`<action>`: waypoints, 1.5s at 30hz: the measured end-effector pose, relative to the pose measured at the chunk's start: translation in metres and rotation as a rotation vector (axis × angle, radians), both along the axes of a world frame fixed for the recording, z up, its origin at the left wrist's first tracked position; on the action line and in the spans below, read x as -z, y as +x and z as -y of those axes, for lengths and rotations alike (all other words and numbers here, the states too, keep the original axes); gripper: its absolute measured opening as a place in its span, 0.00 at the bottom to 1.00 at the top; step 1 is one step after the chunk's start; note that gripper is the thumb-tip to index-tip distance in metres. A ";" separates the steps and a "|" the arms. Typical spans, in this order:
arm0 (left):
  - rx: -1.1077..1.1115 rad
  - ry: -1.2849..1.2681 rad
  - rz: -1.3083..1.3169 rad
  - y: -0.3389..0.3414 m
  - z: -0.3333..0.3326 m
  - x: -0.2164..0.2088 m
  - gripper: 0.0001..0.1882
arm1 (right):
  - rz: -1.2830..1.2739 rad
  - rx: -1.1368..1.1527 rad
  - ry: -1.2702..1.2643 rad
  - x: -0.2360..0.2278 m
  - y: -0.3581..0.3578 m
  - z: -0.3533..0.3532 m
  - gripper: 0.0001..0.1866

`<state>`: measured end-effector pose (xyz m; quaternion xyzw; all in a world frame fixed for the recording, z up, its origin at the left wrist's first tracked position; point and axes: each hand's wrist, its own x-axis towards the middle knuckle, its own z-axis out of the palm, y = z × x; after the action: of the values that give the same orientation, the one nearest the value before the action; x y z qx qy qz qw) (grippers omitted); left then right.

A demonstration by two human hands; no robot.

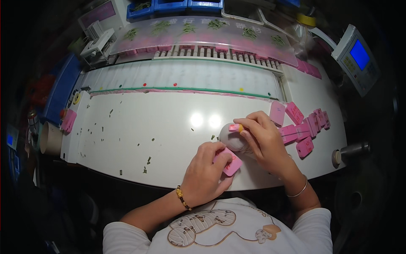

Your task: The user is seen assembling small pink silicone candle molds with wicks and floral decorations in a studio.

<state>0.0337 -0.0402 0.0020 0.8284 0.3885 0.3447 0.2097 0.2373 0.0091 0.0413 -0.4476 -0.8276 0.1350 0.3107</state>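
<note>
Okay, head view: gripping a pink box [232,166] near the front edge of the desk [169,116] with the left hand [207,165], probably for steadiness; pinching a small pink-and-yellow piece [234,127] with the right hand [265,139], likely for finer control, right by a white rounded thing [227,138], can't tell if touching. Seeing more pink boxes [289,134] to the right, maybe for easy reach.

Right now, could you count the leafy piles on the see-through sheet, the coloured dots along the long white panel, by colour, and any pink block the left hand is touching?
Green leafy piles: 6
Red dots: 2
Yellow dots: 2
Dark green dots: 2
Pink block at the left hand: 1
Total: 13
</note>
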 end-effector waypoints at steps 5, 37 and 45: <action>-0.053 -0.190 0.139 -0.018 -0.011 -0.006 0.24 | -0.263 0.006 -0.138 -0.017 -0.003 0.027 0.15; 0.164 -0.150 0.177 -0.045 -0.038 -0.020 0.18 | -0.020 -0.256 0.262 0.019 -0.025 0.043 0.16; 0.213 -0.415 0.278 -0.050 -0.045 -0.013 0.10 | 0.004 -0.237 0.307 0.020 -0.028 0.043 0.18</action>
<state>-0.0168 0.0044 0.0147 0.7486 0.3289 0.3444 0.4613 0.2090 -0.0340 0.0215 -0.2947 -0.8859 0.0418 0.3557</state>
